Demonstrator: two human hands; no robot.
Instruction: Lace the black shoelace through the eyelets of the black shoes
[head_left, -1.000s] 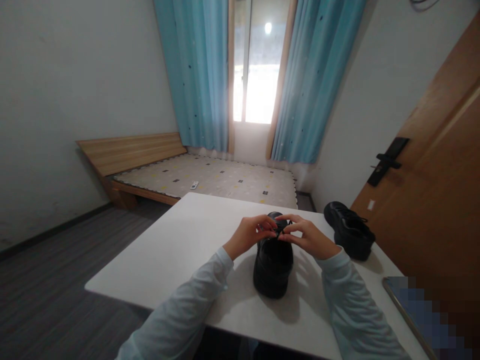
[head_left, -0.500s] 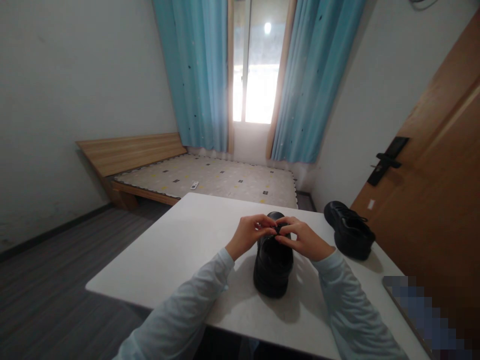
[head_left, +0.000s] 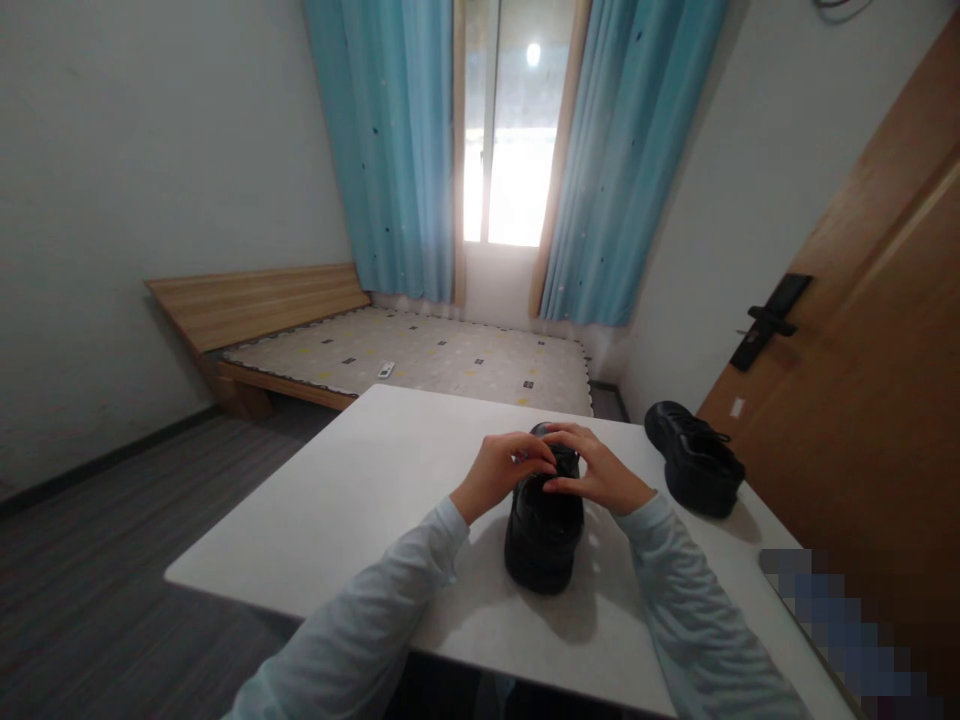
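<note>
A black lace-up shoe (head_left: 541, 560) stands upright on the white table, its heel toward me and its toe pointing at the window. My left hand (head_left: 501, 468) is at the lacing from the left, fingertips pinched together on the shoelace, which is dark and hard to make out. From the right, my right hand (head_left: 596, 470) arches over the same lacing. Its thumb and fingers are apart, the fingers near the toe end and the thumb by the shoe's opening. Both hands partly cover the laces and tongue.
A second black shoe (head_left: 697, 465) rests at the right edge of the white table (head_left: 337, 510). Beyond the table is a bed (head_left: 420, 345) with a small white object (head_left: 386, 370) on it. A wooden door (head_left: 847, 400) is at the right, and a blurred-out flat item (head_left: 840, 630) lies at the near right corner.
My right hand's thumb and fingers have spread wider apart over the lacing. My left hand stays at nearly the same spot, and the shoe has barely moved.
</note>
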